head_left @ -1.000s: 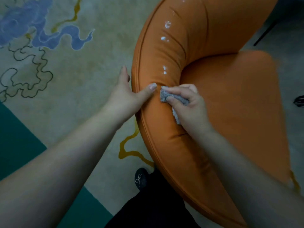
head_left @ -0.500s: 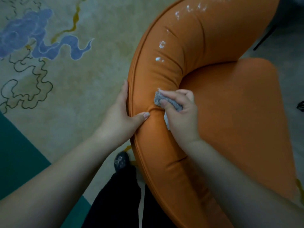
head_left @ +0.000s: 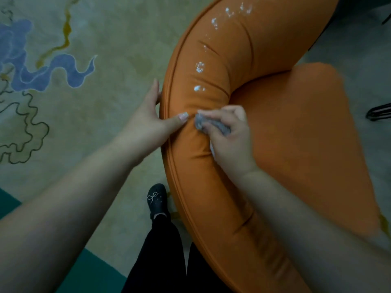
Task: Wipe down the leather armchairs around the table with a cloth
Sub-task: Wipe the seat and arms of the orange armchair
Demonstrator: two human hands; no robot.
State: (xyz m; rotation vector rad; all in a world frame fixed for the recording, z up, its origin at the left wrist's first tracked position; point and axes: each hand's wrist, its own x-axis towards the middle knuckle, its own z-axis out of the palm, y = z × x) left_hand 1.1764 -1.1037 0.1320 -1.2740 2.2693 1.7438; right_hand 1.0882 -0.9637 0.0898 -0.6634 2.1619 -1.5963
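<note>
An orange leather armchair (head_left: 296, 127) fills the right half of the head view, its curved padded backrest sweeping from the top down to the bottom. White foamy spots (head_left: 199, 67) dot the top of the backrest. My right hand (head_left: 230, 140) is shut on a grey cloth (head_left: 211, 124) and presses it onto the backrest's top. My left hand (head_left: 150, 123) grips the backrest's outer edge, thumb on top beside the cloth, fingers down the outside.
A patterned beige carpet (head_left: 101, 98) with blue and gold swirls lies to the left, with a green border (head_left: 95, 271) at the bottom left. My black shoe (head_left: 157, 200) and black trouser legs stand against the chair's back. A dark metal frame (head_left: 378, 112) shows at the right edge.
My right hand with the cloth has slid a little along the backrest top, staying beside my left thumb. My left hand has shifted its grip on the outer edge. My foot has stepped forward.
</note>
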